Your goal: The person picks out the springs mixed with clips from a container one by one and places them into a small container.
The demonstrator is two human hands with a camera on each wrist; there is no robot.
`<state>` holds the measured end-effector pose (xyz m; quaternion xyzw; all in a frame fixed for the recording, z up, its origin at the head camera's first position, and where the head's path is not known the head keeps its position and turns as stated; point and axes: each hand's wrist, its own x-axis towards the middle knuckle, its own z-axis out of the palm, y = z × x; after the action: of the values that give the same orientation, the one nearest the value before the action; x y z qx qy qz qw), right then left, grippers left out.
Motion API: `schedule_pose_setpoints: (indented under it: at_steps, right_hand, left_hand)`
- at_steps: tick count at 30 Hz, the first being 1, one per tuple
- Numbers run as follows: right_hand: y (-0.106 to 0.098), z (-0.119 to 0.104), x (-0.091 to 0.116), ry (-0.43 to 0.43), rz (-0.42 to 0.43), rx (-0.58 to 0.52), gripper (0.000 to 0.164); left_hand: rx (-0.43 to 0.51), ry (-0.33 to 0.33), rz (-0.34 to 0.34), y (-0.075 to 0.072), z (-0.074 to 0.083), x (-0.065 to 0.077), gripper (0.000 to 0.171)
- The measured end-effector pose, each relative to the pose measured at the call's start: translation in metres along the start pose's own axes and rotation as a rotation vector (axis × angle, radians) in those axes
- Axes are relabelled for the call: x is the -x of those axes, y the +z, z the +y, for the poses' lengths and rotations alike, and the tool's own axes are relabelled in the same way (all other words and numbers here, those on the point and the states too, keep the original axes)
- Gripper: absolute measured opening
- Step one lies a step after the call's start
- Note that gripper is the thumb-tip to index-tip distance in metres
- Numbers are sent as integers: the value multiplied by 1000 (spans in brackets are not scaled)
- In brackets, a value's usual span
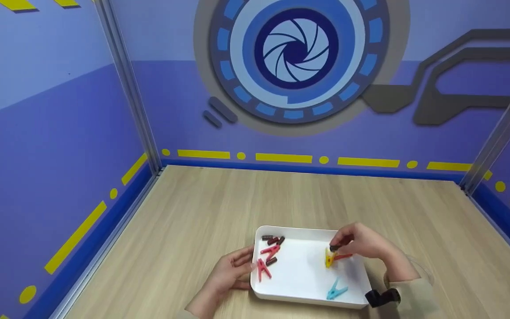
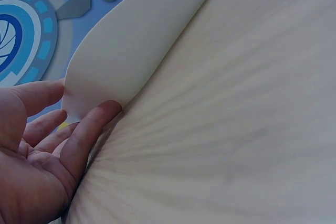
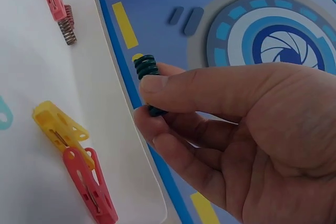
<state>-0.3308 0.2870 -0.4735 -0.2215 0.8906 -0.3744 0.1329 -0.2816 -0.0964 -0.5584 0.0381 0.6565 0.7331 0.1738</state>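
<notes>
My right hand (image 1: 363, 241) pinches a dark green coil spring (image 3: 147, 66) between thumb and fingers, above the right side of a white tray (image 1: 299, 266). Below it lie a yellow clothespin (image 3: 52, 124) and a red clothespin (image 3: 92, 187), touching or overlapping. A light blue clothespin (image 1: 337, 291) is near the tray's front right corner. Along the left side are two red clothespins, one (image 1: 271, 251) farther back and one (image 1: 263, 269) nearer, among several brownish springs (image 1: 272, 241). My left hand (image 1: 230, 270) rests its fairly straight fingers against the tray's left outer wall.
The tray stands on a wood-grain table (image 1: 202, 212). Blue and purple printed panels (image 1: 171, 110) enclose the back and sides, with metal posts (image 1: 126, 79) at the corners. A black strap-like piece (image 1: 383, 297) sits by the right wrist, next to the tray's corner.
</notes>
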Motion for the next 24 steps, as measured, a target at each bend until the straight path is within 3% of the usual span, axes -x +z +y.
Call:
schedule_pose_setpoints:
  at_steps: [13, 24]
  right_hand:
    - [-17, 8, 30, 90, 76, -23, 15]
    - [-39, 26, 56, 99, 74, -69, 20]
  left_hand:
    - [2, -3, 3, 1, 0, -1, 62]
    - [-11, -6, 8, 1, 1, 0, 60]
